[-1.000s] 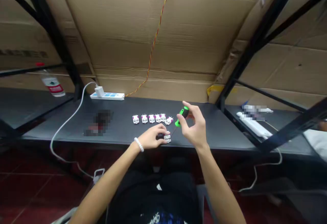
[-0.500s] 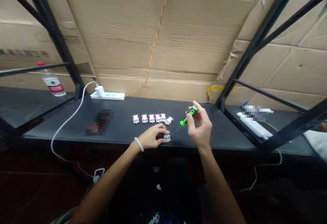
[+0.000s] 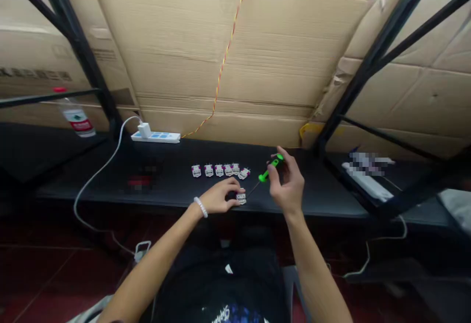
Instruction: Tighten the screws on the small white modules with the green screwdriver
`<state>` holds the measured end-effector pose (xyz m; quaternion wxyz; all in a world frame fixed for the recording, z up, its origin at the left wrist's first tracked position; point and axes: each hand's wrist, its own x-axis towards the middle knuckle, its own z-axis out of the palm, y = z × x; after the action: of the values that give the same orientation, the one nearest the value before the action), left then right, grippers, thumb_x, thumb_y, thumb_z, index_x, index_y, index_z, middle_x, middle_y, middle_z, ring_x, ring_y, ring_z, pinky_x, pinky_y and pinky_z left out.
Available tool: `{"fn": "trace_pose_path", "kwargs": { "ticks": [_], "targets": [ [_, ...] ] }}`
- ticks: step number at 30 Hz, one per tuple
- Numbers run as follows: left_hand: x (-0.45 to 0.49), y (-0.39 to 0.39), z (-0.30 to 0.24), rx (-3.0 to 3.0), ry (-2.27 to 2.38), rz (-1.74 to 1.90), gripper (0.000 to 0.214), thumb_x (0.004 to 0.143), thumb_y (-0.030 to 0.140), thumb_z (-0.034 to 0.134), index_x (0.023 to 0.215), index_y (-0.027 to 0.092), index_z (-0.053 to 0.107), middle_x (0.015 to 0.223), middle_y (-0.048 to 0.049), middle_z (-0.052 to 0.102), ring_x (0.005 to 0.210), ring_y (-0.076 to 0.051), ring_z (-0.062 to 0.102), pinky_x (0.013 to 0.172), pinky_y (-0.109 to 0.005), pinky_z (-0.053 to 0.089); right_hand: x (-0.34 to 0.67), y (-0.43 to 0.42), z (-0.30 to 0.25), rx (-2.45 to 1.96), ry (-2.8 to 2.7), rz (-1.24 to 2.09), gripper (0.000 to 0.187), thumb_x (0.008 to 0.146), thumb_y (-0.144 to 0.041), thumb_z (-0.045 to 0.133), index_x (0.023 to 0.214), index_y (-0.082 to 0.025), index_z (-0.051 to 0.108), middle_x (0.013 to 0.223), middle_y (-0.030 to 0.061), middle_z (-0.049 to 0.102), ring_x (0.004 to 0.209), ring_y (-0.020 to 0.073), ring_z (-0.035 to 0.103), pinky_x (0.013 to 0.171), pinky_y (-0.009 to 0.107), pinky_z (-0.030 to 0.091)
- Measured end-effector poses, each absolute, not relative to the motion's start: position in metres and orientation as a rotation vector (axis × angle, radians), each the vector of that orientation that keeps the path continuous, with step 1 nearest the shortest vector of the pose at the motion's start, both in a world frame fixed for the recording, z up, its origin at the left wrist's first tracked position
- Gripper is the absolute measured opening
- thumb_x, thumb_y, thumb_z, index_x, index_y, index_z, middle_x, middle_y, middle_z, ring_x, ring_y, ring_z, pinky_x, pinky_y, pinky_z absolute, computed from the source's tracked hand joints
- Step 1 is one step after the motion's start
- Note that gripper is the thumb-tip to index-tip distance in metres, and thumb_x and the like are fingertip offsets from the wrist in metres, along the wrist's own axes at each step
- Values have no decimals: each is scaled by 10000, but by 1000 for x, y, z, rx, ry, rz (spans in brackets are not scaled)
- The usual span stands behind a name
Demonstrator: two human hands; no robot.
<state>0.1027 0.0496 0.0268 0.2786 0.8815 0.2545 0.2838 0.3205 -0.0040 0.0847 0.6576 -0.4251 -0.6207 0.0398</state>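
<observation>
My left hand (image 3: 219, 199), with a white beaded bracelet on its wrist, rests on the dark table and pinches a small white module (image 3: 241, 198) with a dark part at its near side. My right hand (image 3: 289, 184) hangs just right of it, holding a green-and-black screwdriver (image 3: 271, 170) in its fingertips. The thin shaft slants down-left, its tip close to the held module. A row of several small white modules with magenta parts (image 3: 220, 170) lies beyond my left hand.
A white power strip (image 3: 155, 137) with a plugged-in charger stands at the table's back edge, its white cable trailing down left. A plastic bottle (image 3: 76, 119), a blurred object, black shelf uprights and cardboard sheets surround the table. A twisted red-yellow wire runs up the cardboard.
Over the last second my right hand has moved right and lowered the screwdriver to a flatter slant. My left hand stays on the module. The view has tilted slightly.
</observation>
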Motion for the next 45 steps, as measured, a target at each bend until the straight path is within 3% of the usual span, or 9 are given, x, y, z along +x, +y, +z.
{"fn": "trace_pose_path", "kwargs": {
  "ticks": [24, 31, 37, 42, 45],
  "targets": [
    [102, 52, 23, 2358, 677, 764, 316, 854, 213, 788, 1168, 190, 760, 1155, -95, 654, 1050, -233, 657, 1012, -394, 544, 316, -8, 91, -934, -1515, 19, 501, 974, -267, 636, 1472, -278, 579, 1175, 104, 663, 999, 250, 694, 887, 441, 619],
    [102, 50, 25, 2365, 673, 772, 300, 865, 238, 781, 1160, 185, 765, 1151, -96, 657, 1056, -248, 665, 1008, -394, 543, 311, -14, 97, -813, -1656, 147, 452, 1028, -271, 511, 1476, -296, 562, 1356, 120, 551, 1147, 262, 655, 968, 472, 593],
    [103, 50, 25, 2369, 695, 756, 299, 857, 250, 793, 1148, 191, 767, 1152, -97, 656, 1047, -245, 661, 1001, -392, 540, 307, -15, 97, -920, -1578, -90, 400, 923, -308, 727, 1316, -263, 666, 1141, 91, 589, 1013, 246, 627, 881, 431, 592],
    [103, 51, 24, 2347, 690, 763, 304, 860, 235, 784, 1159, 183, 766, 1148, -94, 651, 1043, -239, 659, 992, -384, 538, 317, -10, 92, -890, -1594, 143, 493, 1018, -278, 567, 1509, -262, 527, 1264, 120, 634, 1095, 252, 681, 955, 450, 608],
    [103, 52, 23, 2354, 672, 769, 300, 866, 235, 778, 1159, 175, 766, 1147, -96, 651, 1048, -240, 659, 998, -386, 532, 323, -8, 88, -882, -1555, 192, 504, 1027, -291, 552, 1529, -270, 510, 1287, 123, 642, 1102, 258, 701, 947, 453, 623]
  ]
}}
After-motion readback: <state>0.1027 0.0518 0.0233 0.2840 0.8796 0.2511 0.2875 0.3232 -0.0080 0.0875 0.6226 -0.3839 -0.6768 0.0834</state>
